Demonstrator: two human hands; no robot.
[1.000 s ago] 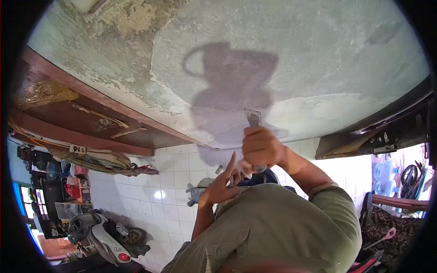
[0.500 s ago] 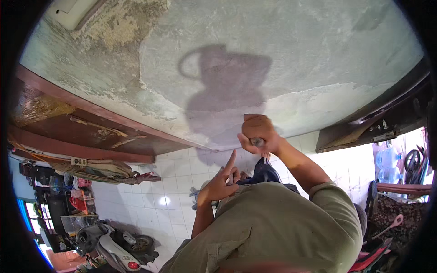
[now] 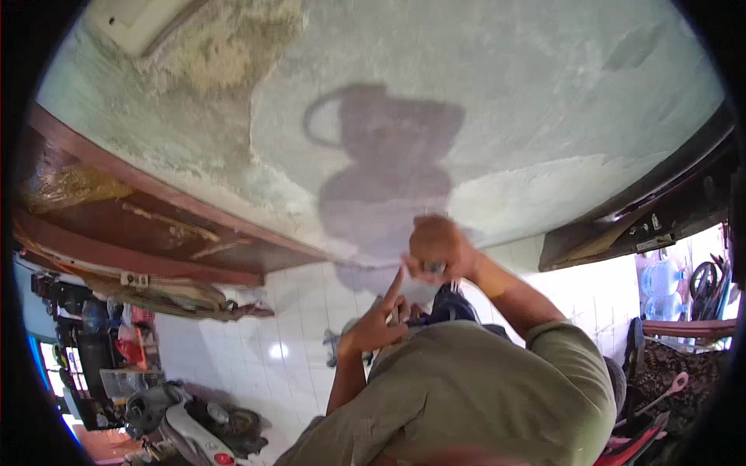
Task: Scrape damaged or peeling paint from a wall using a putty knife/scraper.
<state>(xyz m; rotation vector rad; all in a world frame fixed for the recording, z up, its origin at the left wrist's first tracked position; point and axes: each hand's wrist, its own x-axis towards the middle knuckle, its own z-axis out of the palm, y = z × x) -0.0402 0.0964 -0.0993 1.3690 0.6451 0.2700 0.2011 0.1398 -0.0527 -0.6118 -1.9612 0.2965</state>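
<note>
A tool handle sits clenched in the right hand; beside it, the left hand curls loosely, index finger extended.

No words, numbers, labels, brands or signs can be read. On the motor scooter, the bluish plastic water jugs and the wall socket strip, any marking is too small or blurred to make out.

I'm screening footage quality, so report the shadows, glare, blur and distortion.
Head view throughout: a dark shadow on the pale green plastered wall; white glare on the white tiled floor; bare right hand blurred; glossy dark panel at right bowed toward the rim.
</note>
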